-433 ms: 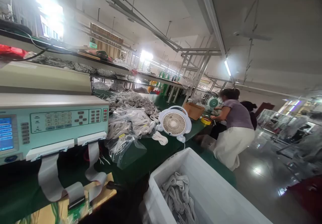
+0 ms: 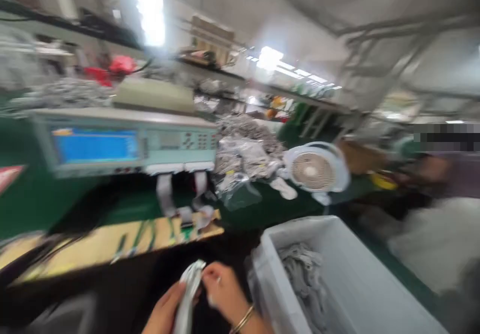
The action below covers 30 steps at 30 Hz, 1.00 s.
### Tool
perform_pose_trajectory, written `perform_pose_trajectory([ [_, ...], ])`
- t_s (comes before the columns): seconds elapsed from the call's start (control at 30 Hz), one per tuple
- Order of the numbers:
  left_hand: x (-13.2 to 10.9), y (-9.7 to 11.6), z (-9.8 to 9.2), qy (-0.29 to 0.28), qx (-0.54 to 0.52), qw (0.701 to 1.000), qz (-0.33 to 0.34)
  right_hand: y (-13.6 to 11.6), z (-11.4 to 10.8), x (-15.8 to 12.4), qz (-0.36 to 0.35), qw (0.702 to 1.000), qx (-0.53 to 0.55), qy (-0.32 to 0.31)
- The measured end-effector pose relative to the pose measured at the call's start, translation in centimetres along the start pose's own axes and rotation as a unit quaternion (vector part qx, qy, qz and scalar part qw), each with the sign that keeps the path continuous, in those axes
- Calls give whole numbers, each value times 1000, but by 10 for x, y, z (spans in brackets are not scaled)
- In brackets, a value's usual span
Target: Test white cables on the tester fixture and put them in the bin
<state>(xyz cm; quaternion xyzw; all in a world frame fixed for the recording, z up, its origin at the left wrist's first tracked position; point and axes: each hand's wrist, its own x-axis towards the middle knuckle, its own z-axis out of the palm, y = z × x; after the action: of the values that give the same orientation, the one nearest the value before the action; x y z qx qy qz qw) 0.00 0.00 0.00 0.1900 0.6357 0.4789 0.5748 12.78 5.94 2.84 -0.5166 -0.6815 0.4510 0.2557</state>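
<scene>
Fingers: both hands pinch one pale cable bundle [image 2: 188, 294] at bottom centre; fingers closed on it from either side, blurred.
Left hand [image 2: 164, 313]: wraps bundle's lower left side, thumb up along it.
Right hand [image 2: 224, 294]: fingertips press bundle's upper right edge; bracelet [image 2: 243, 319] on wrist.
Bundle axis: long axis runs near upright, slightly tilted, top end toward desk, lower end drops out of frame between the palms.
Nearer hand: both touching; right hand sits higher on the bundle, left hand lower.
Bundle location: held in air in front of the desk edge, just left of the white bin [image 2: 337, 279], not touching it.
Bin: to right of right hand, holds a grey heap of similar cable bundles [image 2: 302, 269].
Desk [image 2: 37, 199]: green top, beyond the hands; yellowish fixture board [image 2: 112, 244] lies along its near edge.
Tester [image 2: 123, 141]: pale box with blue screen, behind the board, grey ribbon cables [image 2: 165, 199] hanging from its front.
Further out: bagged cables [image 2: 243, 159] piled mid desk, small white fan [image 2: 315, 171] right of them.
Other person: blurred figure [image 2: 442, 209] at far right, well apart from the hands.
</scene>
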Motion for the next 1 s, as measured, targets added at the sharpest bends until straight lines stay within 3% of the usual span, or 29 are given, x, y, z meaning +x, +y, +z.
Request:
perform_pose_trajectory([
  [0.03, 2, 1, 0, -9, -33, 999, -7, 5, 1, 5, -1, 1000, 9, -16],
  [0.1, 6, 5, -1, -104, -153, 983, 7, 12, 1, 16, -5, 999, 24, -48],
  [0.17, 9, 10, -1, -113, -205, 972, 27, 15, 1, 26, -17, 997, 35, -72],
  [0.4, 17, 7, 5, -83, -116, 976, 165, 5, 11, 31, -26, 996, 37, -74],
  [0.5, 22, 1, 5, -38, -59, 977, 200, 6, 16, 33, -58, 996, 17, -65],
  [0.67, 18, 6, 9, 2, -106, 965, 241, 6, 17, 30, -84, 994, 31, -67],
  [0.77, 15, 11, 10, -35, -109, 963, 243, 4, 12, 29, -111, 992, 32, -59],
  [0.9, 18, 9, 10, -77, -64, 971, 218, 7, 6, 29, -157, 984, -69, -46],
  [1.0, 18, 9, 11, -65, -138, 975, 162, 12, 7, 29, -157, 980, -111, -42],
])
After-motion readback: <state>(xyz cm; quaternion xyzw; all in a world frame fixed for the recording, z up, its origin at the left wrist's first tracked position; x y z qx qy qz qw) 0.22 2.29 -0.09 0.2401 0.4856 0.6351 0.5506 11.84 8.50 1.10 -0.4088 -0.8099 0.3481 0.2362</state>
